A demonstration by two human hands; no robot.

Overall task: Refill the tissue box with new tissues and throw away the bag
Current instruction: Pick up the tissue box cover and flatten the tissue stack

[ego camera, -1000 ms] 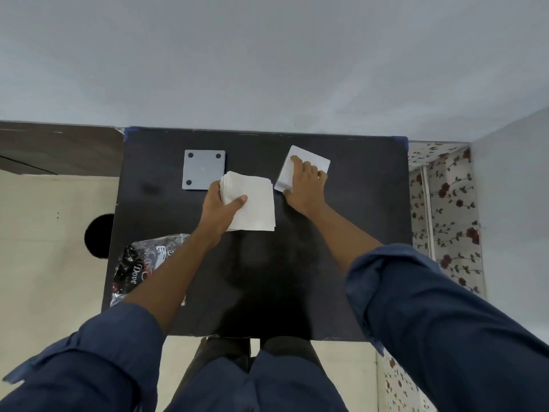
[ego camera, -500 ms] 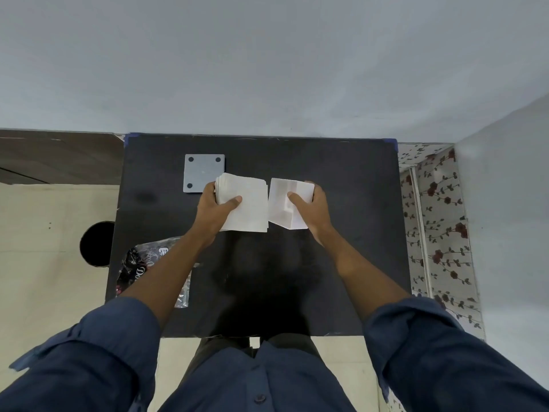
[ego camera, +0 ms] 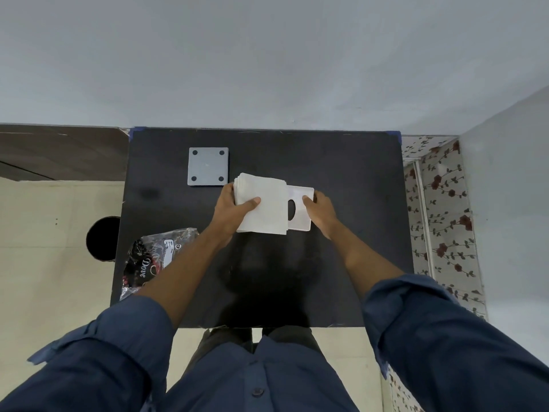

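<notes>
My left hand (ego camera: 234, 208) grips a thick stack of white tissues (ego camera: 264, 208) over the middle of the black table (ego camera: 341, 173), thumb on top. My right hand (ego camera: 322, 211) holds the white tissue box (ego camera: 301, 200), its oval hole facing up and its left part hidden under the stack. The stack's right edge overlaps the box. The grey square base plate (ego camera: 208, 166) with four dark dots lies flat behind my left hand. The crumpled black and clear tissue bag (ego camera: 154, 257) lies at the table's left front edge.
A round black bin (ego camera: 102, 237) stands on the cream floor left of the table. A wall rises right behind the table, and a flower-patterned surface (ego camera: 439, 209) borders the table's right side.
My right hand picked the white box up from the back of the table and brought it left to the tissue stack, which now overlaps it. The left hand stayed nearly in place.
</notes>
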